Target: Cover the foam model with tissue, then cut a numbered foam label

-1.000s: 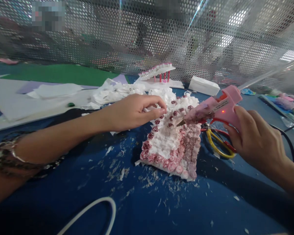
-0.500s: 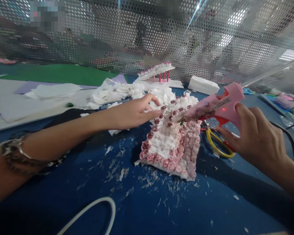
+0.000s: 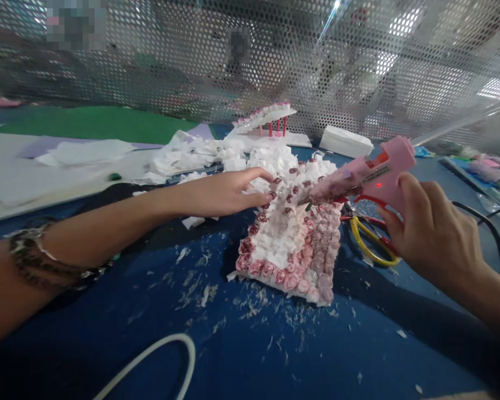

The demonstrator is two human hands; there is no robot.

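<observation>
We had the flower-covered panel (image 3: 275,241) lying on the blue table (image 3: 150,344), a little right of the centre of the frame. Dark red rosettes (image 3: 246,245) ran along its left edge, pinker ones crossed its bottom edge, and dusty mauve ones filled its right side, with ruffled white paper in the middle.

Our right hand (image 3: 444,228), at the right of the frame, was wrapped around the handle of a pink glue gun (image 3: 364,173), whose small red light was lit. Its nozzle pointed down and left over the panel's upper part; we could not tell whether the tip touched the paper.

Our left hand (image 3: 227,193) reached in from the left, thumb and forefinger spread with a gap between them, the tips at the panel's upper left edge beside the dark rosettes. Whether they touched any, we could not tell. Bracelets (image 3: 33,250) circled that wrist.

Scissors (image 3: 360,247) with yellow and red handles lay just right of the panel, below the glue gun. Crumpled white paper (image 3: 191,154) spread across the centre left, and a small model (image 3: 270,119) on red posts stood at the upper centre. A white cable (image 3: 166,339) looped at the lower left.
</observation>
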